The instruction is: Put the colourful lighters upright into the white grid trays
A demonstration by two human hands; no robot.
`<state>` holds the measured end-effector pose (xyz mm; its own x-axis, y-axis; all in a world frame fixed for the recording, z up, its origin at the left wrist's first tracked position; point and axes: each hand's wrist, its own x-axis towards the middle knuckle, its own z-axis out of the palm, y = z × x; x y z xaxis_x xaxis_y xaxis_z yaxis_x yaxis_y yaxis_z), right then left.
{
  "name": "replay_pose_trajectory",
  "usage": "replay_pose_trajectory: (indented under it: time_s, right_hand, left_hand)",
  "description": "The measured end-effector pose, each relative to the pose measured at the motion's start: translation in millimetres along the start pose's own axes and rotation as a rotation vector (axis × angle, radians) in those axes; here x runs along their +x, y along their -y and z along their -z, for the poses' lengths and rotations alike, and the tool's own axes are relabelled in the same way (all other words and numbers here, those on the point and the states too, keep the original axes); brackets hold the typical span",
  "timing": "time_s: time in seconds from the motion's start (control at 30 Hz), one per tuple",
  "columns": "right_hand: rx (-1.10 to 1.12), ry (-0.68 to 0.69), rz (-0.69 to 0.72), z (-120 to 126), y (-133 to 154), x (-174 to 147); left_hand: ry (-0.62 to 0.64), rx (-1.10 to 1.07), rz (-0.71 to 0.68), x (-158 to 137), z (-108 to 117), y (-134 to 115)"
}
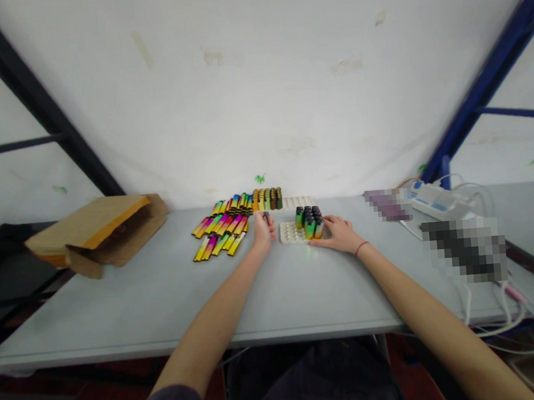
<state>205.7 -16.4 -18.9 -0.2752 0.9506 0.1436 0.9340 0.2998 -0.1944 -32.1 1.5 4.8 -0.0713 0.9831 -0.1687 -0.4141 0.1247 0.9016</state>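
My left hand is closed around a small upright piece with a dark top, which looks like a lighter; most of it is hidden by the fingers. Just right of it lies a white tray with round holes. Several lighters with black tops and shiny green-to-orange bodies stand upright in the tray's right part. My right hand grips the tray's right end, thumb along the front and fingers beside the lighters. Left of my left hand, shiny multicoloured lighter-like pieces lie in rows on the table.
Behind my hands stand rows of upright yellow, green and brown pieces, beside a second white holed tray against the wall. An opened brown cardboard box is at left. A power strip with cables and a purplish item lie at right.
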Motion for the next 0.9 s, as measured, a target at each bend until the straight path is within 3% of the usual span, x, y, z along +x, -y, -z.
replay_pose_trajectory:
  time_s: [0.9]
  right_hand:
    - [0.0, -0.004, -0.006, 0.2, 0.8, -0.7]
  left_hand:
    - [-0.011, 0.008, 0.014, -0.4, -0.2, -0.8]
